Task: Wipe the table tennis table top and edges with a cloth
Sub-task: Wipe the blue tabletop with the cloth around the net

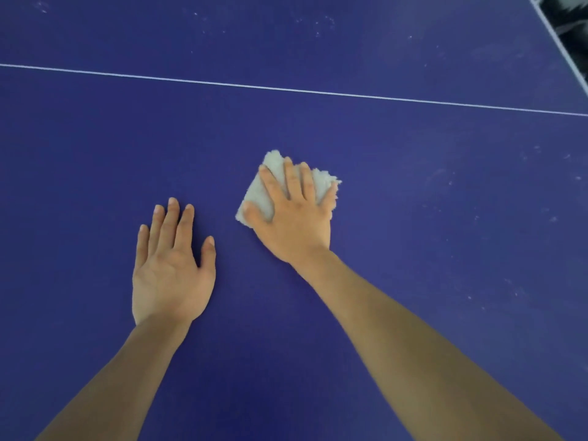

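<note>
The left hand [173, 265] lies nearest, flat on the table [95, 138], palm down, fingers spread and holding nothing — judged to serve as a brace. Just beside it and slightly farther in, the right hand [291, 211] presses flat on the cloth [321, 183], fingers [288, 176] fanned over its top, thumb at its near-left corner. The hand does not pinch the cloth; it pins it to the surface.

The cloth sits well in from every table edge, on the near side of the white line [286, 89]. It is pale, fluffy and folded into a rough square, with frayed fringe at the far and right borders.

Handling, as judged:
- Light and soft; it offers no stiffness of its own, so the palm must supply all pressure.
- Likely to bunch or unfold if pushed from one corner — keep the flat hand centred over the fold.
- The table top looks smooth and hard; the cloth should slide readily.

Beyond the line, pale specks [318, 27] show on the surface. The far-right edge [560, 43] appears at the upper right, untouched.
</note>
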